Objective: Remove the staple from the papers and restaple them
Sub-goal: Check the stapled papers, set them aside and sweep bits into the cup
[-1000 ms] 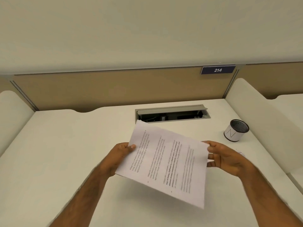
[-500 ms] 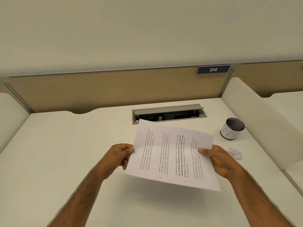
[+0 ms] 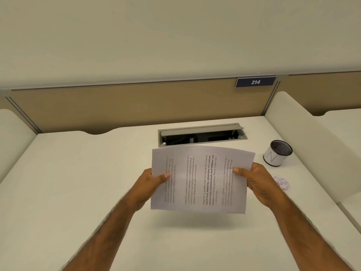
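The printed papers (image 3: 201, 178) hang above the middle of the white desk (image 3: 78, 182), turned sideways so the text lines run up and down. My left hand (image 3: 152, 184) grips their left edge, thumb on top. At the right edge my right hand (image 3: 256, 182) pinches them with its thumb on the front. The sheets stand nearly upright, facing me. I can see no staple and no stapler.
A white cup with a dark mesh inside (image 3: 277, 153) stands at the back right. A small heap of pale scraps (image 3: 282, 182) lies just right of my right hand. An open cable tray (image 3: 201, 134) is sunk into the desk behind the papers. Low dividers flank the desk.
The papers have turned from a slant to square on and have risen towards upright. Both hands have shifted along the edges; the right hand now pinches the right edge.
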Demonstrator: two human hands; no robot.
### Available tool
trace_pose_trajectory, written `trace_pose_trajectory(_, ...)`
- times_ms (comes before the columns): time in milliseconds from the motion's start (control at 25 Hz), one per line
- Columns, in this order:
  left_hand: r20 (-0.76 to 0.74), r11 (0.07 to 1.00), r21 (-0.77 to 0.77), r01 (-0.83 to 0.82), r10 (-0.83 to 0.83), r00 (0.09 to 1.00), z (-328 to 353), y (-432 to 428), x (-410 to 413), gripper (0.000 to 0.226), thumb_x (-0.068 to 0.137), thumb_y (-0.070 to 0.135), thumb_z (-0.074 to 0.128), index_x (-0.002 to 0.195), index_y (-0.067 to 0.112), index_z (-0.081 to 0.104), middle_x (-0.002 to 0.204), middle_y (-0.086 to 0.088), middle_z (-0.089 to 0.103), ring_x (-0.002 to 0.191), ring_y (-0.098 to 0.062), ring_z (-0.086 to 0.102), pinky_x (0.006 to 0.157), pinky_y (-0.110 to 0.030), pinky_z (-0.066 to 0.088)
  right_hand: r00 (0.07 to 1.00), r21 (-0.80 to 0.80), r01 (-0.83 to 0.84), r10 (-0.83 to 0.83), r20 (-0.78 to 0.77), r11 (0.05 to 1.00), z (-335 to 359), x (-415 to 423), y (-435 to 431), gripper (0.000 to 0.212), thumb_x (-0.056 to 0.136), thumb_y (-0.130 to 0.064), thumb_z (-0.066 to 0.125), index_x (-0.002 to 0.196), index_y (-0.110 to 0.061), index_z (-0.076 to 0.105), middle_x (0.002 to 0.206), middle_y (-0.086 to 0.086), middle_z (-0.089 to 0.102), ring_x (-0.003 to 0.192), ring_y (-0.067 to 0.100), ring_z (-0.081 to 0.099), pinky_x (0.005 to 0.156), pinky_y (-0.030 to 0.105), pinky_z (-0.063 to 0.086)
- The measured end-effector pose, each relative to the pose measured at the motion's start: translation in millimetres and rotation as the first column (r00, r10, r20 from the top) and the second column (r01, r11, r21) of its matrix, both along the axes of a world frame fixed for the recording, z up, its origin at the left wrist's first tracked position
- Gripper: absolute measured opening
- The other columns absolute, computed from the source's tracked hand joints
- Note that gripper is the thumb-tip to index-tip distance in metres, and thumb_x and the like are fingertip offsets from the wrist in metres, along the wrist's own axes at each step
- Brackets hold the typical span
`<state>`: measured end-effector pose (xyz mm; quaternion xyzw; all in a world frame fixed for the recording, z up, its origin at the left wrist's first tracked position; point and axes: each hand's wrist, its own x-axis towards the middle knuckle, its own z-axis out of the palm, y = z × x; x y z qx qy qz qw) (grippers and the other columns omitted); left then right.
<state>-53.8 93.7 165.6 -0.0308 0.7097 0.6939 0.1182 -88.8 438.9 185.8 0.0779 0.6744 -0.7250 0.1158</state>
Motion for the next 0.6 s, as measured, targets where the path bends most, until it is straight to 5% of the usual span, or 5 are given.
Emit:
trace_pose_trajectory(320,-0.099,0.983,-0.027,-0.180,0.177,0.979,-22,11,9,0.029,0.084,0.040,0.065,0.111,0.033,0.070,0.100,0.016,0.079,0.095,-0.010,0.073,0.086,-0.030,0.059,0.978,0.084,0.150,-0.135,-0.156,0.985,-23,16,-18,0.023,0.090,-0.007,0.069,0.113,-0.012,0.070,0.106,0.007,0.076,0.097,0.022,0.071,0.079,0.027,0.053)
trace_pose_trajectory(600,-0.068,0.978,0.003,-0.210,0.210,0.975,-36,10,16,0.027,0.083,0.038,0.065,0.107,0.029,0.072,0.096,0.017,0.079,0.090,-0.005,0.071,0.084,-0.028,0.055,0.968,0.101,0.208,-0.190,-0.163,0.973,-33,23,-29,0.021,0.090,-0.006,0.069,0.107,-0.019,0.069,0.102,0.005,0.075,0.092,0.020,0.070,0.079,0.028,0.053)
